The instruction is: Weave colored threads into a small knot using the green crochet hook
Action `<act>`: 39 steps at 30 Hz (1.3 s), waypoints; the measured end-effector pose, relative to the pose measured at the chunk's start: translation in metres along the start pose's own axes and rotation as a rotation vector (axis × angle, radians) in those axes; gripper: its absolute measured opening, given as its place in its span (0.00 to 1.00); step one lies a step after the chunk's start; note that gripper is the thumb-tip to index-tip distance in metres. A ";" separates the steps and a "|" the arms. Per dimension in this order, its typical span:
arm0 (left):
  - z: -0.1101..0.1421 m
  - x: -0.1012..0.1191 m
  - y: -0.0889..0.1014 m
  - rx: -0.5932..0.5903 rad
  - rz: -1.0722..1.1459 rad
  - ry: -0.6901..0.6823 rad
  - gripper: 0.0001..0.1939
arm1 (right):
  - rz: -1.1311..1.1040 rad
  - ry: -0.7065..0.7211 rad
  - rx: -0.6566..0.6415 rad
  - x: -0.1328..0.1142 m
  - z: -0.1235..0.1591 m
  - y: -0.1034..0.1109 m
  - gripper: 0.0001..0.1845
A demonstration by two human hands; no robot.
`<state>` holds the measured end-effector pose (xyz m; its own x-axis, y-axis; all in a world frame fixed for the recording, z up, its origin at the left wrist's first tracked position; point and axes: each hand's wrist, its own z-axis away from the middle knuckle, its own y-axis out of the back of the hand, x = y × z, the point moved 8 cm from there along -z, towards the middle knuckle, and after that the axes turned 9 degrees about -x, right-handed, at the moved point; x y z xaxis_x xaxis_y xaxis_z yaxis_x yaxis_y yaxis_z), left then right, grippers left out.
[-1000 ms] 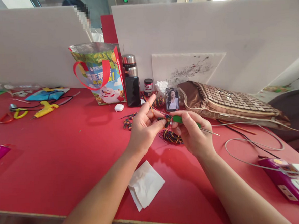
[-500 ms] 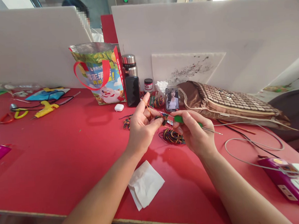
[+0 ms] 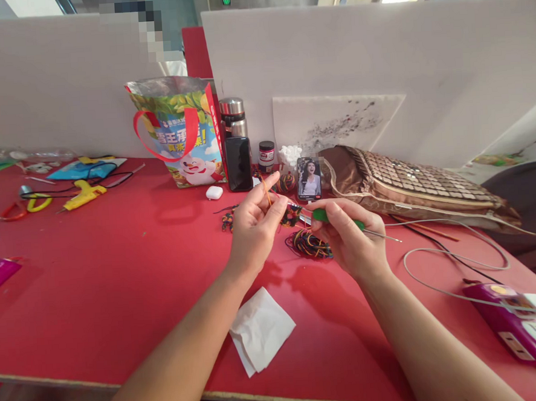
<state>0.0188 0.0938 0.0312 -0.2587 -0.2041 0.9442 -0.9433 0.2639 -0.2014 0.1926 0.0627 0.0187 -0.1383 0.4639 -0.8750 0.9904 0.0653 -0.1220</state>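
My right hand (image 3: 354, 231) is closed around the green handle of a crochet hook (image 3: 320, 214), whose thin metal end sticks out behind it to the right. With thumb and fingers, my left hand (image 3: 256, 228) pinches a small dark multicoloured crochet piece (image 3: 291, 215) by its left side. An orange strand of yarn (image 3: 266, 188) runs over my raised left index finger. The hook's front tip meets the upper edge of the piece, too small to see clearly. Below it on the table lies a loose coil of multicoloured yarn (image 3: 310, 244). More multicoloured cord (image 3: 227, 221) shows beside my left hand.
On the red table (image 3: 165, 303) lies a folded white tissue (image 3: 263, 331). Behind my hands stand a propped phone (image 3: 309, 178), a dark phone (image 3: 239, 164), a steel flask (image 3: 233, 115) and a bag (image 3: 177, 133). A yellow glue gun (image 3: 83, 195) is left; a purple power strip (image 3: 514, 324), right.
My left thumb has shifted up towards the raised index finger, so more of the crochet piece shows. The right hand and hook have barely moved. The propped phone's picture has changed.
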 end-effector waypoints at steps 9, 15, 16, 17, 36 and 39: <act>0.000 0.005 0.006 0.039 -0.104 -0.065 0.21 | 0.370 0.147 -0.078 -0.022 0.006 -0.009 0.11; -0.001 -0.007 0.009 0.101 -0.051 0.024 0.25 | 0.650 0.462 -0.178 -0.039 0.014 -0.030 0.12; -0.001 -0.008 0.009 0.116 -0.027 0.047 0.25 | 0.689 0.498 -0.191 -0.040 0.016 -0.033 0.13; 0.000 -0.010 0.010 0.132 -0.003 0.071 0.26 | 0.724 0.520 -0.203 -0.040 0.017 -0.035 0.14; -0.006 -0.012 0.013 0.108 0.127 0.110 0.22 | 0.753 0.509 -0.221 -0.036 0.015 -0.030 0.17; -0.007 -0.011 0.016 0.122 0.074 0.075 0.21 | 0.723 0.500 -0.221 -0.037 0.015 -0.029 0.17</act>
<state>0.0078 0.1067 0.0194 -0.3159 -0.1158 0.9417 -0.9418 0.1581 -0.2966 0.1686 0.0304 0.0478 0.4820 0.7838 -0.3915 0.8204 -0.2468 0.5157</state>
